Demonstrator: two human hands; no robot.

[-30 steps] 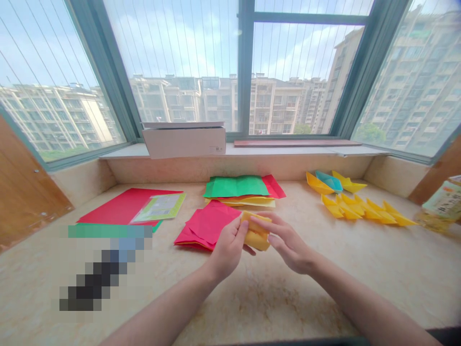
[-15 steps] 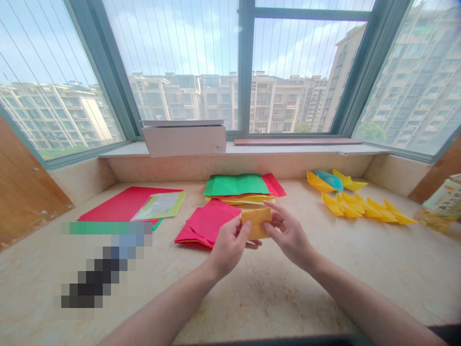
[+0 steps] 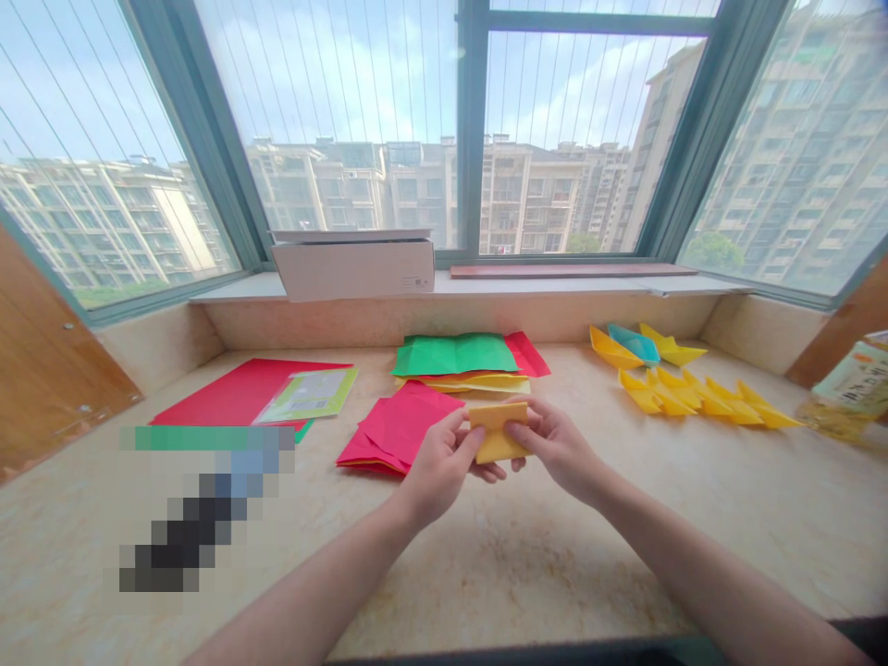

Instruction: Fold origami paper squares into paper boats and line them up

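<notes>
A small folded piece of yellow paper (image 3: 500, 442) is held up above the counter between my two hands. My left hand (image 3: 448, 462) pinches its left side, thumb on the near face and fingers behind. On the other side, my right hand (image 3: 555, 439) grips the paper the same way, its thumb pressed near the upper right. Just left of my left hand lies a loose stack of pinkish-red paper (image 3: 388, 430). Behind the hands is a pile of creased sheets, with a green sheet (image 3: 458, 354) on top and red and yellow ones below.
Folded yellow paper boats (image 3: 708, 398) and a blue one (image 3: 635, 344) stand at the right, near a labelled bottle (image 3: 850, 388). At the left lie red sheets (image 3: 222, 393), a clear packet (image 3: 305, 396) and a pixelated patch. A white box (image 3: 353, 268) sits on the sill.
My right fingers, raised above the paper's top edge before, have come down behind it, and its thumb presses on the front. The paper has shifted slightly right.
</notes>
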